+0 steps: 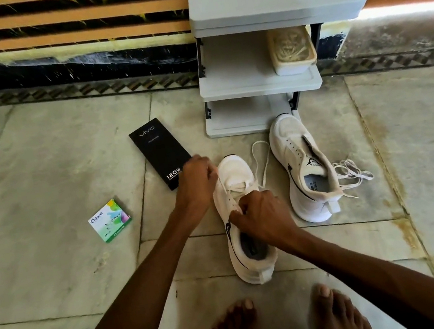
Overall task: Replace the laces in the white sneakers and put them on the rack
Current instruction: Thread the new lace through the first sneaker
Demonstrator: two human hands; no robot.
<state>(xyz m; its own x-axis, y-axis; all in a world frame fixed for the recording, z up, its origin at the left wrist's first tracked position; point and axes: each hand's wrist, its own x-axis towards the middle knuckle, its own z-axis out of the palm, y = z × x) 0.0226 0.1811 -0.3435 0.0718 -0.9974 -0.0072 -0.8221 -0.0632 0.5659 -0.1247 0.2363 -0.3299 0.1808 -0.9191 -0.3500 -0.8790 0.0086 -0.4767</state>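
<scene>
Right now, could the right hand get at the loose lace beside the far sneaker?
Probably yes, if it lets go first. The right hand grips the threaded lace at the near sneaker; the loose lace lies uncovered on the floor past the other sneaker.

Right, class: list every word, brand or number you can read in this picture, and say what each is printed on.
"vivo": far end of the black box.
"120W": near end of that box; the small print under "vivo" is too small to read.
"Odonil": top and front edge of the green and white box; its other print is unreadable.
"XIBLE": insole of the unlaced sneaker, word cut off; its tongue label is blurred.
</scene>
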